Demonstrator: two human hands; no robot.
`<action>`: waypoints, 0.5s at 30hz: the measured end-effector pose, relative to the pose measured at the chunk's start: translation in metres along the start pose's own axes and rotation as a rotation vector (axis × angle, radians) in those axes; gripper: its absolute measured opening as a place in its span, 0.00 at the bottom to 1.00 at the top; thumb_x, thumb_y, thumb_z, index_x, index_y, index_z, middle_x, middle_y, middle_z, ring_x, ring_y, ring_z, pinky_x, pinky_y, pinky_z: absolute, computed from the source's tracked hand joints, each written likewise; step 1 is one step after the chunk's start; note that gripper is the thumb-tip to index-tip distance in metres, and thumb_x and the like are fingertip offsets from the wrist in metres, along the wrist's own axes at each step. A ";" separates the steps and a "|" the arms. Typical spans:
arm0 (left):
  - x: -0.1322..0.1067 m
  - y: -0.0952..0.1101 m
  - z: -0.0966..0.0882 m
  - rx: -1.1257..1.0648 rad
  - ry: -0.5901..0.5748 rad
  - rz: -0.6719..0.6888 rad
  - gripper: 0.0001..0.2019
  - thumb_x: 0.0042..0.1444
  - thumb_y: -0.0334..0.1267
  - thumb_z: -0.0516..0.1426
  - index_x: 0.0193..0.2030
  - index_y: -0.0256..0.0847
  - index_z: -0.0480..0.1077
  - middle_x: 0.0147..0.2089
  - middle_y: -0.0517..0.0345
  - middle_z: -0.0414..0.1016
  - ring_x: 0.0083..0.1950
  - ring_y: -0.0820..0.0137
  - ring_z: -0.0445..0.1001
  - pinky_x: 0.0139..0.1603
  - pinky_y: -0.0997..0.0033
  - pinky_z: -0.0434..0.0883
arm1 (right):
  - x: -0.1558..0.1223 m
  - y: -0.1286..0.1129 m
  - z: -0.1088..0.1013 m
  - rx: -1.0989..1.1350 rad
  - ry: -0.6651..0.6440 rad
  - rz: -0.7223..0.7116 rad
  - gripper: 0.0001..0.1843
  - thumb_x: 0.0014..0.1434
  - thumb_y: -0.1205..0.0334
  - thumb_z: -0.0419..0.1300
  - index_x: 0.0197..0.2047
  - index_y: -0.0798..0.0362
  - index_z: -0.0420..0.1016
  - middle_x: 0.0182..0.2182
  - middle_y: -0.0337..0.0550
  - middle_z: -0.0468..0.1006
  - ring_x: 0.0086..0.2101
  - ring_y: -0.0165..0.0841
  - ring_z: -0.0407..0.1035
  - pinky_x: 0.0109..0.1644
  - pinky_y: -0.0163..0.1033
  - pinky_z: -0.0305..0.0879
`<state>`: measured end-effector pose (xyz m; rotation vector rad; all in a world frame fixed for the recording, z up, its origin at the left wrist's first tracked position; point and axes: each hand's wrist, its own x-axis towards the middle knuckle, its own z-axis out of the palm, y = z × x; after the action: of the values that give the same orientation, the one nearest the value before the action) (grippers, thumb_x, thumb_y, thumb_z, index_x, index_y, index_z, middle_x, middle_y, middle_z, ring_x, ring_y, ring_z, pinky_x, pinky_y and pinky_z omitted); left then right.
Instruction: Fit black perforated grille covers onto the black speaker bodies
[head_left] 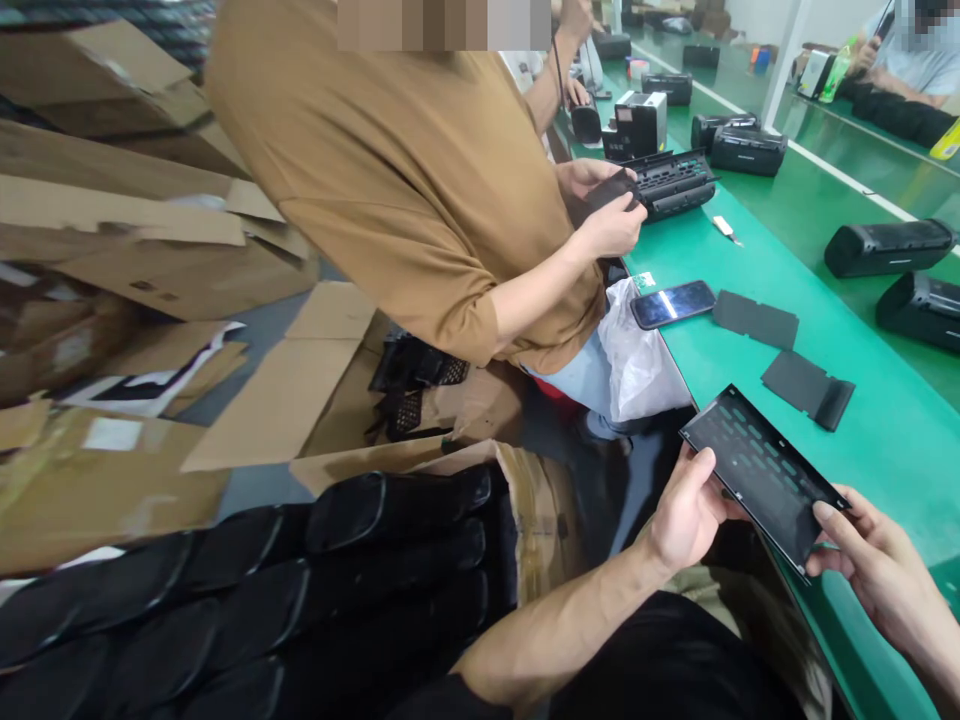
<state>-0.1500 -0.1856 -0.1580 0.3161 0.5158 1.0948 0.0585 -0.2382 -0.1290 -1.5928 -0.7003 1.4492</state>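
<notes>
Nearest to us, well on the near side of the phone [673, 304], we see the black slotted panel [761, 480] tilted above the edge of the bench [900, 465]. The left hand [691, 508] pinches its left side and the right hand [877, 555] its right end, so each grip is closed on it, thumb uppermost. Should either thumb slip on that smooth-looking face, we judge the panel could drop past the edge. Farther on, one dark sheet [810, 388] lies to the phone's right and nearer us, another [756, 320] just beside its right end; a careless sweep of the panel could drag or crease them. A clear bag [637, 355] hangs just nearer than the phone, and a snag there might tug things off. Beyond the phone, a co-worker's hands [616, 225] work against an open casing [679, 187].
</notes>
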 end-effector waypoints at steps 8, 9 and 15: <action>-0.002 -0.002 -0.002 0.003 -0.010 -0.010 0.27 0.60 0.56 0.69 0.58 0.47 0.69 0.48 0.56 0.82 0.47 0.61 0.83 0.37 0.64 0.84 | 0.003 0.005 -0.002 -0.036 0.034 -0.020 0.35 0.49 0.33 0.78 0.46 0.52 0.78 0.24 0.35 0.75 0.21 0.33 0.72 0.26 0.37 0.70; -0.002 -0.003 -0.002 0.001 -0.008 -0.011 0.27 0.60 0.56 0.69 0.58 0.47 0.69 0.48 0.56 0.82 0.46 0.61 0.83 0.38 0.63 0.84 | 0.003 0.006 -0.002 -0.055 0.040 -0.027 0.36 0.50 0.33 0.78 0.48 0.52 0.78 0.25 0.36 0.76 0.21 0.33 0.72 0.27 0.37 0.70; -0.002 -0.009 -0.004 0.010 -0.013 -0.024 0.25 0.62 0.56 0.68 0.58 0.44 0.69 0.53 0.52 0.82 0.52 0.57 0.83 0.41 0.59 0.85 | 0.007 0.009 -0.002 -0.310 0.208 -0.120 0.39 0.53 0.30 0.73 0.54 0.52 0.79 0.24 0.38 0.79 0.23 0.35 0.71 0.30 0.38 0.67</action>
<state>-0.1460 -0.1910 -0.1651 0.3249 0.5129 1.0663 0.0610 -0.2368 -0.1400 -1.8702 -0.9129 1.1074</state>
